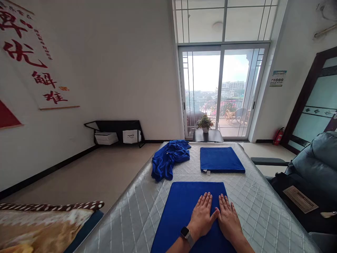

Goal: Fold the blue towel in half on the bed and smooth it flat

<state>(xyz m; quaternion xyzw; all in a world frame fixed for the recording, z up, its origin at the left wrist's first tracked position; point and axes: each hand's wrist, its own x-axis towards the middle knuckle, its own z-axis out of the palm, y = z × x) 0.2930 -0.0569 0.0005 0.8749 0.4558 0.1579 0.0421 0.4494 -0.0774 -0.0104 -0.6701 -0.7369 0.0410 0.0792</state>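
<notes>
Both hands press flat on a blue cloth that lies smooth on the silver quilted table cover. My left hand, with a watch on its wrist, rests right of the cloth's middle, fingers straight. Beside it, my right hand lies by the cloth's right edge, fingers also stretched out; the thumbs meet or nearly meet. Farther back sits a neatly folded blue cloth with a small white tag at its front edge. A crumpled blue cloth is heaped at the back left.
A grey armchair stands along the right side, with a black bag and a brown label on it. At the lower left is a patterned blanket. A chair with a potted plant stands past the far edge.
</notes>
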